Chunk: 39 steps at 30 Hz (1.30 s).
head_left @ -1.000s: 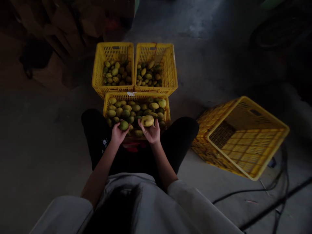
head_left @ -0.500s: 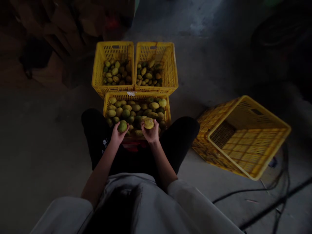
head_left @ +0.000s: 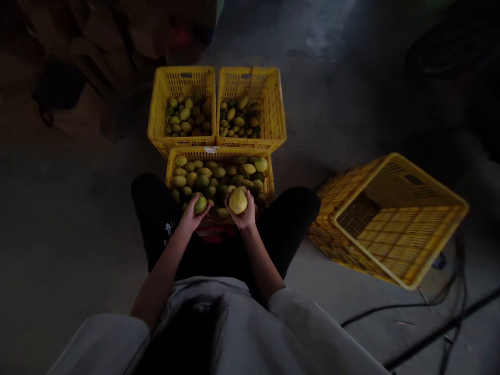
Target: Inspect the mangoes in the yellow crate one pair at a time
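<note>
Between my knees stands a yellow crate (head_left: pixel 170 167) filled with green and yellow fruits. Over its near edge, my left hand (head_left: pixel 190 217) is closed around a green fruit (head_left: pixel 200 203). My right hand (head_left: pixel 245 214), beside it on the right, grips a larger yellow fruit (head_left: pixel 238 201). The two hands are apart, and both held fruits are above the crate's contents.
Two more yellow crates, one at back left (head_left: pixel 153 112) and one at back right (head_left: pixel 280 114), hold similar fruits. A tilted yellow crate (head_left: pixel 437 200) lies to the right, near black cables (head_left: pixel 433 333). Cardboard boxes (head_left: pixel 80 112) are at the far left.
The yellow fruit in my right hand has turned, its long side now more upright. My left hand has shifted slightly right and rotated with the green fruit.
</note>
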Tool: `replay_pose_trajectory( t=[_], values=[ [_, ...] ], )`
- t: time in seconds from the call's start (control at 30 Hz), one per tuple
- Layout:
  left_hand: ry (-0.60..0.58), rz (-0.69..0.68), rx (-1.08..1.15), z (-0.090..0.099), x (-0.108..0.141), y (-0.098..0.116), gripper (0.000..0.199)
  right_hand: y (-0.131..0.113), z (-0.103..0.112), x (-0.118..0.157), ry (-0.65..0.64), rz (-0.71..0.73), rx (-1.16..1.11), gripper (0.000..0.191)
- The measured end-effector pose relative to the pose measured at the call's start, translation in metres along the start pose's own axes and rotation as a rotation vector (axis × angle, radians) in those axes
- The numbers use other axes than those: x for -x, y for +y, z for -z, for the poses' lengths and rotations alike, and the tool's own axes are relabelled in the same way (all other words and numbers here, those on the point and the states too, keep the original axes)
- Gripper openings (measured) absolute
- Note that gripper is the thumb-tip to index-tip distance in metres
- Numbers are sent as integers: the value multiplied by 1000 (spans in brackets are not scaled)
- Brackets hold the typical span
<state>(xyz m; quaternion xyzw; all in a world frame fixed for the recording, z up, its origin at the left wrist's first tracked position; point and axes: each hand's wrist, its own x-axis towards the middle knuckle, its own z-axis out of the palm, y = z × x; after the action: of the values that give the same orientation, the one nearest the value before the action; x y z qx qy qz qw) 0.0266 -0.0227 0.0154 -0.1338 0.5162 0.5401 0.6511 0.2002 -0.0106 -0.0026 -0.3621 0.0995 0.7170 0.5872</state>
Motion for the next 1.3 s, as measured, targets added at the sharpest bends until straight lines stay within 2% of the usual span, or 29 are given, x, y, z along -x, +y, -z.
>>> replay_pose_trajectory(
  t=[0.13,0.23,0.4,0.57,0.7,0.8,0.93,1.0,1.1,1.2,1.3],
  values=[
    [32,13,-16,-4,5,2,6,-2,3,-4,85,-65,45,18],
    [40,99,-36,-5,8,5,30,-1,0,-5,128,-110,36,28],
    [60,157,-61,-6,5,7,34,2,-8,-2,81,-110,-24,33],
    [76,109,-26,-5,0,3,31,4,-6,-2,52,-59,-54,19],
    [81,185,-44,-1,-1,4,36,2,0,-5,38,-128,24,35],
    [54,241,-36,1,1,7,39,0,3,-6,-8,-233,73,43],
    [50,209,49,0,1,8,35,0,1,-2,-119,-298,74,44],
    [54,129,97,-2,2,7,29,1,0,1,-156,-237,27,36],
    [-4,38,114,-5,4,7,25,1,2,2,-189,-156,-21,28],
    [-74,44,73,-4,7,7,22,0,6,0,-157,-172,-4,35],
    [-83,62,9,-3,9,7,9,0,5,1,-158,-193,3,42]
  ],
)
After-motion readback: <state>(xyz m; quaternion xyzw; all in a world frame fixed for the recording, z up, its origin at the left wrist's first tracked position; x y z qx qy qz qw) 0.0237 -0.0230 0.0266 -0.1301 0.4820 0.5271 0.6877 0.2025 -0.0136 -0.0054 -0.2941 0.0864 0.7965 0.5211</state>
